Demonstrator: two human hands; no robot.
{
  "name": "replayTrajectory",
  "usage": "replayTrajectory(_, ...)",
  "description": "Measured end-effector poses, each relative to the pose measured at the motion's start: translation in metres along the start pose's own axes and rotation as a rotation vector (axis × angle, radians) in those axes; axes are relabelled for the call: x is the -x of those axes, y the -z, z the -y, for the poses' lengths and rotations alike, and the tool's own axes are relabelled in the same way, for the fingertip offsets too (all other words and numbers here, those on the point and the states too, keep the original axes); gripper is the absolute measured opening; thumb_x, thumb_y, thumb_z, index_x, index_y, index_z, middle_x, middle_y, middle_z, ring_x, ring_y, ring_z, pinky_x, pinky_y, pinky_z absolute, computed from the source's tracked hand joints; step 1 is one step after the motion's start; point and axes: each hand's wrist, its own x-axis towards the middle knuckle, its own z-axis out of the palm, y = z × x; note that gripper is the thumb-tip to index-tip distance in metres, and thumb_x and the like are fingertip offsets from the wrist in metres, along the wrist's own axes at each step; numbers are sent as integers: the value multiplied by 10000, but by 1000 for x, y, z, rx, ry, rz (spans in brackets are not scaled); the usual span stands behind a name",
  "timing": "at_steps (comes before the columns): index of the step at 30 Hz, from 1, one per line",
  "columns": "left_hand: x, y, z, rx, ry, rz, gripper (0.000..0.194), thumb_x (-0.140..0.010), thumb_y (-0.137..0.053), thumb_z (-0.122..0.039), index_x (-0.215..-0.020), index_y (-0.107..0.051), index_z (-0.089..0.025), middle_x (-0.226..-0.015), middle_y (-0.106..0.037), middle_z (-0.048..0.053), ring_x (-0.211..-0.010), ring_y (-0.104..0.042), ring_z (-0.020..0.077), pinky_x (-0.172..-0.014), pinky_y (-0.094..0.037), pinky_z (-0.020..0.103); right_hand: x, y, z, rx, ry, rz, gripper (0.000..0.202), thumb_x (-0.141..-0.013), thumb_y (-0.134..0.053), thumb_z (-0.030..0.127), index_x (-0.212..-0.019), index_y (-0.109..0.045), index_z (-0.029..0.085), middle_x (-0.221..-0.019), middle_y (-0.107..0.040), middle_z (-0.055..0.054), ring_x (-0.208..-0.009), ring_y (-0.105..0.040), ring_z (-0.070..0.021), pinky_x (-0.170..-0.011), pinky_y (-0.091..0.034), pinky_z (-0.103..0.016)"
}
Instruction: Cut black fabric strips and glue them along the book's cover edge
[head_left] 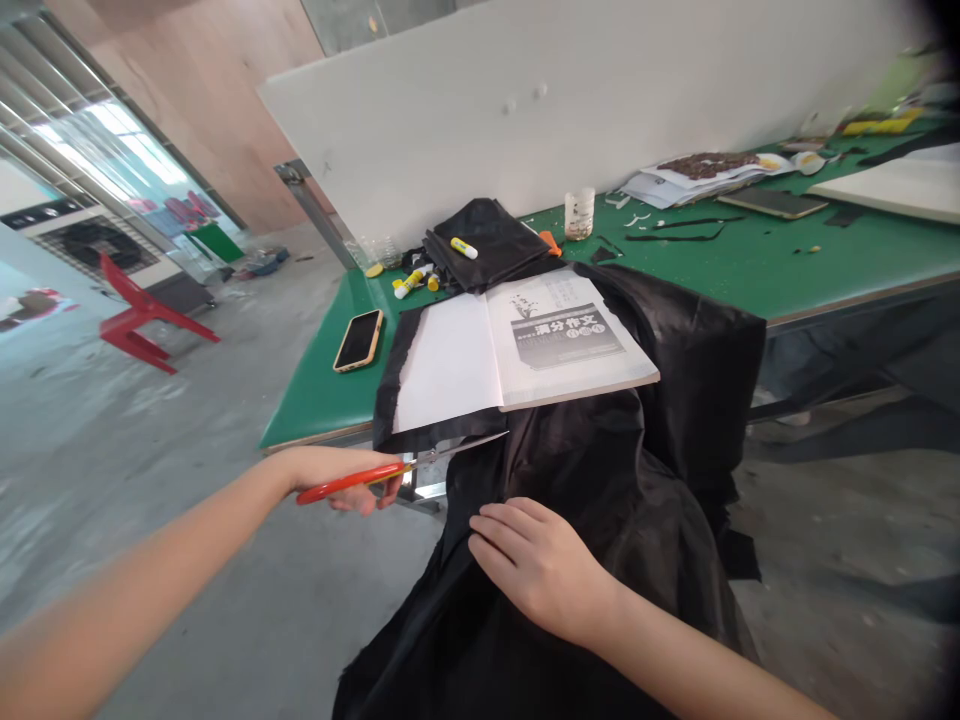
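Note:
My left hand (360, 485) is closed around a pair of scissors (352, 480) with red handles. Their metal blades reach right, over the edge of a black cloth (592, 450) just below an open book (566, 350). My right hand (536, 565) has its fingers bent onto the black cloth, its thumb hidden beneath. The cloth hangs from the table over my lap. The book lies on part of it, its white left page (450, 365) bordered by a black strip along the outer and lower edges.
On the green table (315, 410) lie a phone (358, 341), a folded black cloth (487, 240), glue sticks (412, 283) and a plastic cup (579, 214). Papers (675, 185) and another phone (772, 203) are further right. A white partition (480, 120) stands behind. A red chair (142, 315) is at left.

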Motion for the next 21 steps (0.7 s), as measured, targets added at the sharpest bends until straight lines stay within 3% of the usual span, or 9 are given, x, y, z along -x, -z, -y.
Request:
replayTrajectory(6,-2,0,7,174,1,48,253,-675,-608,-261,-902,-508,-212,-643,-434,-48,-463,-309,76,-422,-244,203,0,5,-1,-21,-3,-44,185,-884,-461,98,-922,-641,114,-986,-671,-85,-975,-586,-194,-822,-489,-326)
replayTrajectory(11,0,-1,6,210,-23,55,259,-689,-601,-230,-927,-503,-205,-855,-516,-10,-511,-350,60,-446,-249,200,0,8,0,-23,3,-72,179,-883,-467,97,-929,-638,115,-977,-676,-90,-990,-590,-193,-810,-499,-329)
replayTrajectory(21,-6,2,5,203,-63,104,257,-708,-564,-243,-949,-474,-226,-928,-510,-6,-479,-326,46,-421,-224,198,2,8,-1,-16,-6,-85,173,-881,-478,104,-911,-647,119,-981,-681,-77,-980,-599,-188,-806,-508,-317)
